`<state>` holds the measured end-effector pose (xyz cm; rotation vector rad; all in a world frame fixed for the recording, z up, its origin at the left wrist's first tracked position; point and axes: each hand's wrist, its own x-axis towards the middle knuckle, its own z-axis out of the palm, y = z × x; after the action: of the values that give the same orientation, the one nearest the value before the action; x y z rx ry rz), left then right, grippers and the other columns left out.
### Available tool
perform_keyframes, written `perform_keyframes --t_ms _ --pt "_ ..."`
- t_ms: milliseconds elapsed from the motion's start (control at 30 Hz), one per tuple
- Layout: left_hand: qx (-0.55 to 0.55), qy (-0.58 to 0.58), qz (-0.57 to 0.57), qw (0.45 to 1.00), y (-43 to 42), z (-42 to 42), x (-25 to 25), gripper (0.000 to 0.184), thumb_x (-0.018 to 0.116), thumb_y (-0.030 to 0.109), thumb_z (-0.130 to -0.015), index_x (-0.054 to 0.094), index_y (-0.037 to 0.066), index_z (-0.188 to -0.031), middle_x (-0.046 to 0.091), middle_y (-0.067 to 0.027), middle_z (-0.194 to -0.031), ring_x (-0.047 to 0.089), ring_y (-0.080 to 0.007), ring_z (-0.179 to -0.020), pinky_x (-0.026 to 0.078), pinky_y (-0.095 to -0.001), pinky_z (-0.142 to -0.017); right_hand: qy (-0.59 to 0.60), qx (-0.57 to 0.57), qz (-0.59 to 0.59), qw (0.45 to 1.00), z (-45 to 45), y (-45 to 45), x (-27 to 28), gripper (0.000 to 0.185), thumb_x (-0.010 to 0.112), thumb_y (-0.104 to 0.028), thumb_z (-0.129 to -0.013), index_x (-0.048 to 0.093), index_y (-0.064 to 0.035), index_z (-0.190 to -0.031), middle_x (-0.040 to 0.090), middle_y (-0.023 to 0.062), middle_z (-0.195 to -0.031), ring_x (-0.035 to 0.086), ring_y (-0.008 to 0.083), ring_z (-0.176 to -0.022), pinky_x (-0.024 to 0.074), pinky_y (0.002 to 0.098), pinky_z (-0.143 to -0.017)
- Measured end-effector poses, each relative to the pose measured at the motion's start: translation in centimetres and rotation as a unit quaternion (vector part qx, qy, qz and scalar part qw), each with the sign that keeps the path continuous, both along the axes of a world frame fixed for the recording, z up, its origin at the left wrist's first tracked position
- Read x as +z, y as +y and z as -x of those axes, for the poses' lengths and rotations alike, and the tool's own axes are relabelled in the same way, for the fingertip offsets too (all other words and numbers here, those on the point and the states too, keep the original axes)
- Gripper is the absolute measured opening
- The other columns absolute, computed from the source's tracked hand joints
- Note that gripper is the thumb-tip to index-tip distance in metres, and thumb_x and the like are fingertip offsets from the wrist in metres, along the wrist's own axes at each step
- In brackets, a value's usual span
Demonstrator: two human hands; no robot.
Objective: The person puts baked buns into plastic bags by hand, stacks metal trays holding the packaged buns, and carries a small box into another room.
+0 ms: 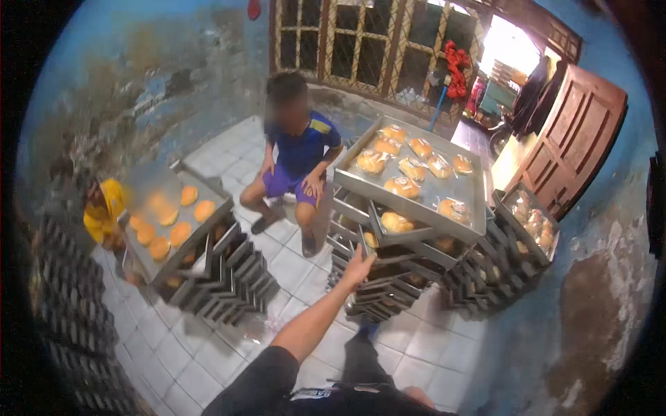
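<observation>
My left hand (359, 269) reaches out to the middle stack and holds the edge of a metal tray, its fingers closed around the corner. Above it, a large top tray (433, 201) carries several buns in clear wrapping (402, 186). Between the top tray and my hand, another tray sits askew with a wrapped bun (397, 222) in it. At the bottom edge a small patch of skin (419, 397) shows on my right side; the fingers of my right hand cannot be made out.
A person in blue (298, 149) sits beyond the stacks. Another person in yellow (107, 208) is beside a left stack topped by a tray of buns (159, 241). More trays (531, 225) stand by the right wall, near a wooden door (572, 139). Stacked trays line the far left.
</observation>
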<state>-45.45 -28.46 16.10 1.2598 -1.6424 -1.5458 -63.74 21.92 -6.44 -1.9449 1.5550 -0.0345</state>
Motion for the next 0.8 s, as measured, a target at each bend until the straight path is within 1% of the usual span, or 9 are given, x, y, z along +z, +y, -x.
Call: perform_keyframes --t_ms 100,167,267,433,533,633,700,733,800 --pt "0.007 0.055 0.046 0.997 -3.2 5.7 -5.9 0.087 0.059 0.041 -0.094 0.015 -0.001 -0.156 0.038 -0.0318 -0.150 0.038 -0.0382 -0.141 0.030 -0.0393 -0.115 -0.143 -0.210 -0.166 0.953 7.0 -4.2 -5.3 0.024 0.055 -0.024 -0.096 0.068 -0.0040 -0.100 0.069 0.0090 -0.094 0.066 0.0268 -0.086 0.0541 0.0419 -0.077" --pt "0.043 0.039 0.117 0.991 -3.7 9.1 -7.0 0.085 0.057 0.035 -0.095 0.010 0.002 -0.157 0.036 -0.0299 -0.152 0.038 -0.0344 -0.141 0.030 -0.0372 -0.114 -0.339 -0.444 -0.283 0.780 12.3 -7.9 -9.5 0.024 0.054 -0.024 -0.098 0.068 -0.0047 -0.100 0.069 0.0087 -0.094 0.066 0.0274 -0.087 0.0539 0.0431 -0.080" --pt "0.068 0.116 -0.107 0.985 -2.9 13.3 0.7 0.079 0.053 0.027 -0.098 0.007 0.006 -0.159 0.035 -0.0244 -0.152 0.039 -0.0284 -0.137 0.031 -0.0332 -0.111 -0.435 -0.571 -0.279 0.638 17.9 -13.0 -11.1 0.021 0.057 -0.021 -0.097 0.068 -0.0044 -0.103 0.070 0.0090 -0.094 0.066 0.0260 -0.089 0.0539 0.0436 -0.083" --pt "0.136 0.125 -0.081 0.979 -3.0 14.8 -5.1 0.071 0.048 0.020 -0.098 0.013 0.004 -0.158 0.046 -0.0177 -0.142 0.047 -0.0247 -0.122 0.035 -0.0344 -0.106 -0.213 -0.263 -0.213 0.917 28.7 -22.7 -9.0 0.019 0.061 -0.017 -0.093 0.064 -0.0014 -0.103 0.068 0.0113 -0.090 0.068 0.0273 -0.085 0.0571 0.0382 -0.072" --pt "0.129 0.040 0.033 0.990 -1.9 14.8 -5.6 0.054 0.048 0.018 -0.095 0.038 0.000 -0.145 0.056 -0.0156 -0.126 0.052 -0.0235 -0.112 0.039 -0.0364 -0.100 -0.448 -0.567 -0.257 0.642 32.2 -26.0 -12.5 0.026 0.061 -0.011 -0.092 0.060 0.0006 -0.115 0.069 0.0133 -0.094 0.068 0.0291 -0.088 0.0575 0.0458 -0.074" --pt "0.189 0.052 -0.020 0.980 -2.4 14.9 -6.8 0.037 0.049 0.017 -0.092 0.055 -0.003 -0.123 0.062 -0.0167 -0.114 0.055 -0.0254 -0.109 0.041 -0.0384 -0.096 -0.646 -0.492 -0.228 0.537 37.4 -24.8 -20.3 0.024 0.062 -0.012 -0.093 0.060 0.0008 -0.113 0.070 0.0129 -0.096 0.068 0.0298 -0.080 0.0573 0.0478 -0.068" --pt "0.171 0.009 0.041 0.984 -1.3 14.7 -4.2 0.033 0.050 0.018 -0.092 0.062 -0.004 -0.113 0.064 -0.0155 -0.102 0.057 -0.0258 -0.104 0.042 -0.0405 -0.091 -0.348 -0.483 -0.306 0.743 37.6 -27.7 -11.7 0.026 0.060 -0.022 -0.095 0.065 0.0006 -0.105 0.070 0.0139 -0.095 0.069 0.0286 -0.076 0.0559 0.0457 -0.066" --pt "0.157 -0.006 0.011 0.988 -1.7 13.5 -5.8 0.037 0.050 0.017 -0.092 0.057 -0.003 -0.122 0.063 -0.0146 -0.113 0.056 -0.0244 -0.109 0.043 -0.0376 -0.094 -0.221 -0.297 -0.257 0.893 37.9 -28.2 -9.3 0.027 0.059 -0.025 -0.095 0.066 0.0001 -0.102 0.070 0.0139 -0.095 0.069 0.0282 -0.077 0.0557 0.0451 -0.067" --pt "0.162 0.036 -0.003 0.986 -1.4 13.9 -3.8 0.042 0.050 0.016 -0.092 0.053 -0.002 -0.129 0.062 -0.0139 -0.119 0.056 -0.0231 -0.112 0.043 -0.0357 -0.096 0.014 0.015 -0.079 0.997 38.7 -29.3 -4.3 0.031 0.058 -0.029 -0.094 0.068 -0.0007 -0.097 0.070 0.0139 -0.094 0.069 0.0273 -0.079 0.0553 0.0438 -0.070"
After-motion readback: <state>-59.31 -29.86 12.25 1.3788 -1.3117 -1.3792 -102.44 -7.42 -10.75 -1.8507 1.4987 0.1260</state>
